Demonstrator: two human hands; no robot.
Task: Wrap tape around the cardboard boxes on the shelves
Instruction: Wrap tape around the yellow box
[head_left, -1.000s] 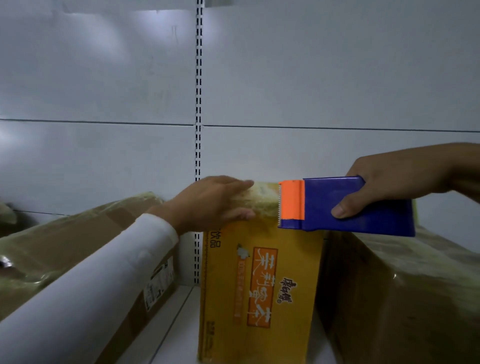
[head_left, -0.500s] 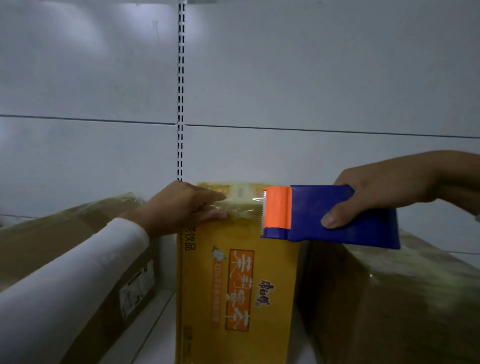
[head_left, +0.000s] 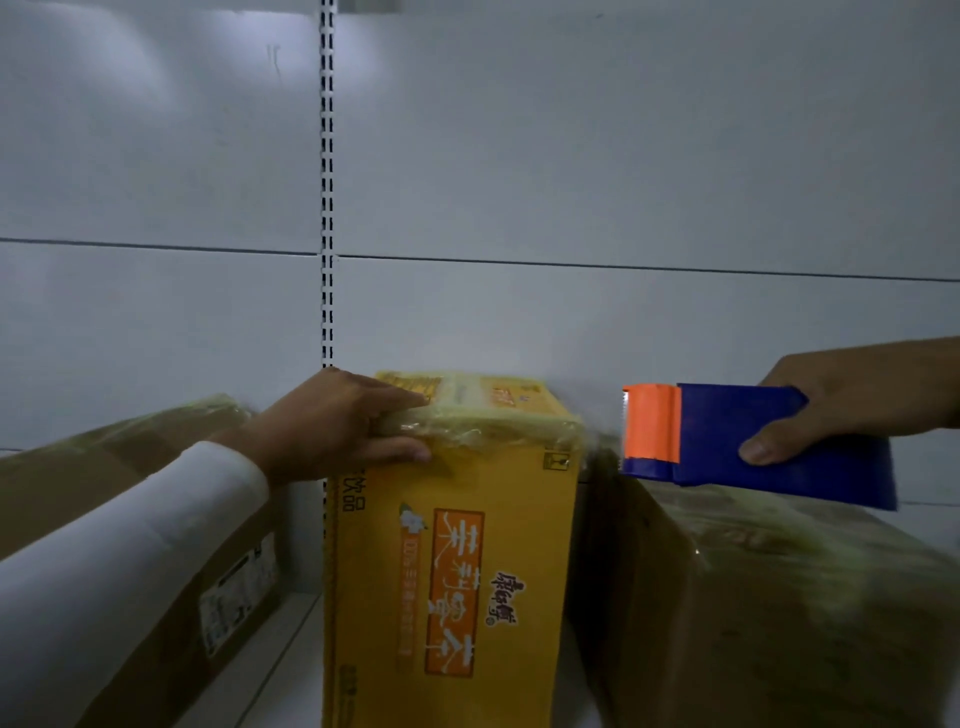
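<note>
A tall yellow cardboard box (head_left: 452, 571) with orange print stands upright on the shelf, its top edge covered in clear tape. My left hand (head_left: 337, 426) holds the box's top left corner, fingers on top and thumb on the front face, pressing the tape down. My right hand (head_left: 836, 400) grips a blue tape dispenser (head_left: 753, 441) with an orange cutter end, held just right of the box's top right corner. A strip of clear tape runs from the box corner to the dispenser.
A brown box (head_left: 171, 545) wrapped in clear tape lies to the left, and another taped brown box (head_left: 769, 613) sits to the right. The white shelf board (head_left: 270, 670) shows between boxes. A white back panel with a slotted upright (head_left: 327, 182) stands behind.
My right hand has pulled the dispenser rightward, from over the box's top front edge to past its right corner, drawing tape along. My left hand stays on the top left corner.
</note>
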